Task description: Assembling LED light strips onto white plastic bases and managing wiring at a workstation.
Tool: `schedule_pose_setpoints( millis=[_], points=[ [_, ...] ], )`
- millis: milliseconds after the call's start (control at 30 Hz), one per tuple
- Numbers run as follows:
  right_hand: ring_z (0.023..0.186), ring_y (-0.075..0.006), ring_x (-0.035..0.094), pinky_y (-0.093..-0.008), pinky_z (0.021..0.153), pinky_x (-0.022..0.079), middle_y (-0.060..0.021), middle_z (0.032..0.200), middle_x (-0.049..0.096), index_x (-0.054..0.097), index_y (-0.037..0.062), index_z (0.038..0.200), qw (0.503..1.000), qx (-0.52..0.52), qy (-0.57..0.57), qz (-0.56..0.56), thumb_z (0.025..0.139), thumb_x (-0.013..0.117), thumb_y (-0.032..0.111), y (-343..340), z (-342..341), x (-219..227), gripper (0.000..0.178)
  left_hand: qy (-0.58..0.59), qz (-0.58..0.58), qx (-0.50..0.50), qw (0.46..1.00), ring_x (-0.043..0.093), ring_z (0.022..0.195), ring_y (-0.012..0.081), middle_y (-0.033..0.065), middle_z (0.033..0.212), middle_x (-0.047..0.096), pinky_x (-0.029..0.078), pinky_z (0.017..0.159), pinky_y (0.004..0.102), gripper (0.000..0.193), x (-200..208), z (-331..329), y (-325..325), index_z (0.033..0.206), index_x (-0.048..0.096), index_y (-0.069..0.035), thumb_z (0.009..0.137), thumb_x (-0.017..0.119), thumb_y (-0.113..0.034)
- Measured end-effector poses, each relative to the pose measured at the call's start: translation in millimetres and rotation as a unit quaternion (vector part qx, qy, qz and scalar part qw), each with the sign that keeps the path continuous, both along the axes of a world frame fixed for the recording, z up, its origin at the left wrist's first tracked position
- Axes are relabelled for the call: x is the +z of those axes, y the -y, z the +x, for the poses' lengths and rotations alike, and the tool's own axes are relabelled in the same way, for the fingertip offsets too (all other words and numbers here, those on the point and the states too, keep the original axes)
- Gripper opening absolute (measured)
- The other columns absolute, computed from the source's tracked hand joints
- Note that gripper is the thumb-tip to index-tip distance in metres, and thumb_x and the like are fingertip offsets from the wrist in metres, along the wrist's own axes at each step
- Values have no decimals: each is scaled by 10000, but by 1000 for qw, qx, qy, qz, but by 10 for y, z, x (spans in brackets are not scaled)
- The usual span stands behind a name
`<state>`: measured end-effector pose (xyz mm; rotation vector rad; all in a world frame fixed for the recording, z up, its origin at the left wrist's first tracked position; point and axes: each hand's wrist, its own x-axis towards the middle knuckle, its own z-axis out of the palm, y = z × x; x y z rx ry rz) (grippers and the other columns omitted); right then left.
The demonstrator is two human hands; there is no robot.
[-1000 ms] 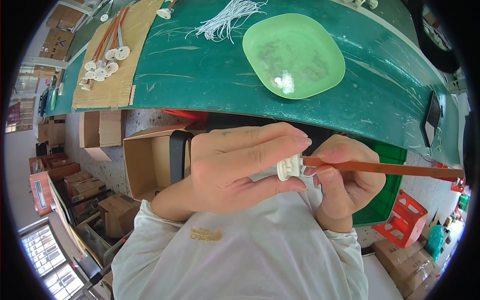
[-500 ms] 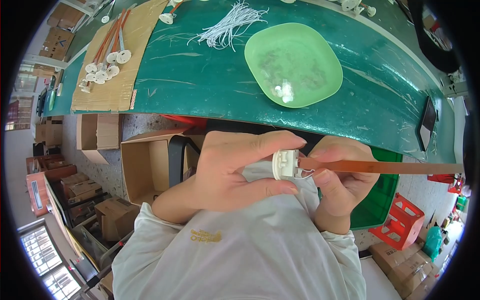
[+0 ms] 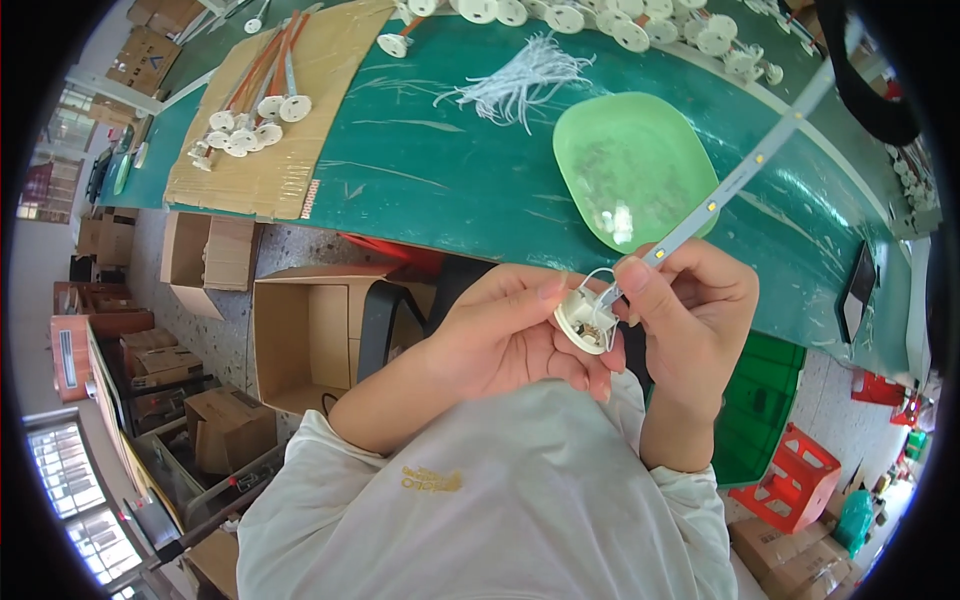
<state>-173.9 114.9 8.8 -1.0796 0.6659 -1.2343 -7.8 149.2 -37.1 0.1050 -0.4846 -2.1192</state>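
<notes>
My left hand point(image 3: 510, 335) closes around a round white plastic cap point(image 3: 583, 322), its thumb on the rim and its fingers curled beneath. Small parts and a thin white wire show inside the cap's open side. A narrow LED strip point(image 3: 712, 207), pale grey with small yellow chips, rises from the cap toward the upper right. Just above the cap, my right hand point(image 3: 690, 310) pinches the strip's lower end between thumb and fingers. Both hands are in front of my chest, near the table's front edge.
A green plastic tray point(image 3: 640, 140) and a bundle of white wires point(image 3: 525, 80) lie on the green table point(image 3: 420, 170). Several capped strips rest on flattened cardboard point(image 3: 225, 185) at left; more line the back. Below are an open carton point(image 3: 300, 345) and a red stool point(image 3: 795, 480).
The strip has swung from pointing right to slanting up right, and its LED side now shows. The cap has tilted, exposing its inside. My view has shifted, revealing more at the back.
</notes>
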Motion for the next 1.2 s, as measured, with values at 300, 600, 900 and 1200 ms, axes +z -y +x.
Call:
schedule_pose_setpoints(
  millis=[300,600,900,1200],
  points=[
    [581,-1,387,-146,475,245,7,757,537,602,-43,1019,943,-273,-178,-75,926,578,62,313,-642,-274,142,679,-118,631,355,676,761,201,141,841,685,534,724,309,301,367,1727,477,1106,613,58,912,621,-172],
    [685,-55,520,-189,587,401,-8,811,601,629,-13,914,881,-242,-349,-206,861,649,19,821,-587,90,66,793,-163,586,-22,613,789,321,137,834,661,492,703,410,323,309,2702,827,1008,647,-38,777,742,-243],
    [663,-216,608,-301,650,485,-106,858,676,676,15,894,693,-190,-500,-484,756,697,57,2448,207,721,146,784,-200,581,-87,549,1017,340,121,1118,619,451,875,435,427,76,2679,973,1078,639,-47,715,788,-215],
    [770,-237,660,-319,720,514,-111,868,705,707,30,944,673,22,-628,-389,719,749,96,3935,533,861,239,658,-232,649,302,615,950,316,196,1055,634,473,852,374,304,247,1604,589,1027,613,10,739,695,-39]
  ],
)
